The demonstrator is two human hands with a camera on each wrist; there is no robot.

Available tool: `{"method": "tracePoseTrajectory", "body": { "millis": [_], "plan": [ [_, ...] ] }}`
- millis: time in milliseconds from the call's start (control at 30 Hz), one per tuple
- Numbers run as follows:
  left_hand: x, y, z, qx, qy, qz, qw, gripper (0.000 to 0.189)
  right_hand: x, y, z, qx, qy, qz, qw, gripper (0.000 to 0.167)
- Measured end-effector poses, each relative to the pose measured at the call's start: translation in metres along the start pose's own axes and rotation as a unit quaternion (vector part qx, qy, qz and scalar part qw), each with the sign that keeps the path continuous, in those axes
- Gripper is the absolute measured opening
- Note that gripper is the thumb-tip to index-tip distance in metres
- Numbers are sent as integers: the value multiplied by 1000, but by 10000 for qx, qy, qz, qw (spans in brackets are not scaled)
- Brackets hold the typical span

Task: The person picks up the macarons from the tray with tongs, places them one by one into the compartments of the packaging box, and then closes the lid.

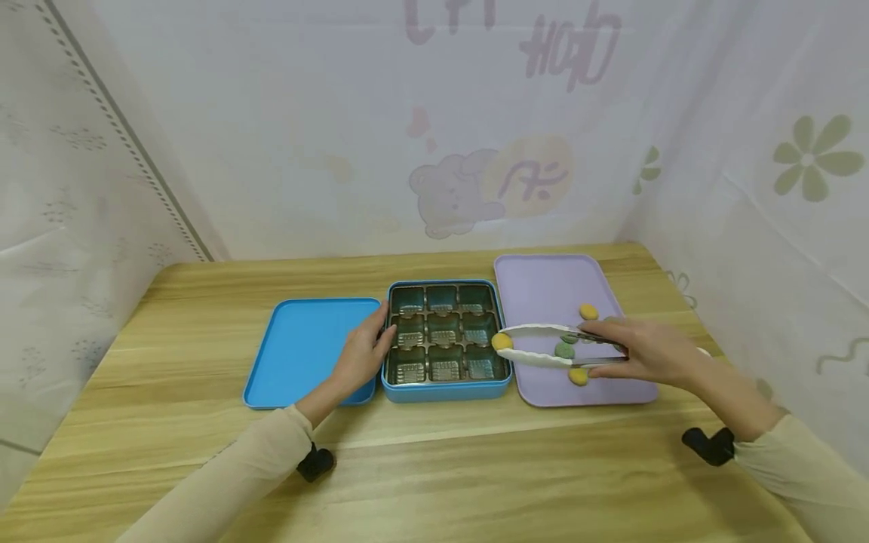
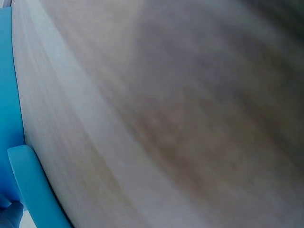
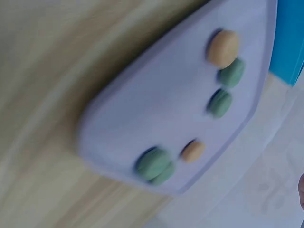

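Observation:
My right hand grips a pair of tongs with white scalloped tips and metal handles. Between the tips is a yellow macaron, held at the right rim of a blue box. Inside the box sits a dark plastic insert with several square compartments. My left hand rests against the box's left side, fingers extended along the wall and thumb at the rim. Under the tongs, a lilac tray carries yellow macarons and green macarons; the hand and tongs partly cover them in the head view.
A blue lid lies flat to the left of the box, partly under my left hand. All of it stands on a wood-grain table. Printed white cloth hangs behind the table and along its sides.

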State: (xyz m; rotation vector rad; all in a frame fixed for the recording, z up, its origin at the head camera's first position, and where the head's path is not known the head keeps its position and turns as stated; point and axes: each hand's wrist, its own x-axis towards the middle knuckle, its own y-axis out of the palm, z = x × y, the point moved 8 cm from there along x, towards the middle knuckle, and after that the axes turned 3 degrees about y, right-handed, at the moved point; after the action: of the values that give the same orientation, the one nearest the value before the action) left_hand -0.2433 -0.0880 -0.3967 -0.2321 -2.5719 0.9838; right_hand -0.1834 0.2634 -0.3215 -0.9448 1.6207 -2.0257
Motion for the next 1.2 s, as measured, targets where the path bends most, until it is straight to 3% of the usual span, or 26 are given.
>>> {"method": "tracePoseTrajectory", "body": {
  "millis": [200, 400, 733, 1200],
  "plan": [
    [-1, 2, -1, -128, -73, 66, 9999, 52, 18, 11, 13, -13, -85, 405, 9991, 62],
    [-2, 2, -1, -162, -68, 60, 9998, 52, 27, 14, 21, -101, -413, 558, 9975, 60],
    [-2, 2, 0, -151, -48, 43, 9999, 53, 35, 15, 23, 121, -708, 559, 9958, 56],
    [-1, 1, 1, -94, -37, 1, 9999, 53, 36, 18, 22, 95, -622, 552, 9965, 57]
  ]
}}
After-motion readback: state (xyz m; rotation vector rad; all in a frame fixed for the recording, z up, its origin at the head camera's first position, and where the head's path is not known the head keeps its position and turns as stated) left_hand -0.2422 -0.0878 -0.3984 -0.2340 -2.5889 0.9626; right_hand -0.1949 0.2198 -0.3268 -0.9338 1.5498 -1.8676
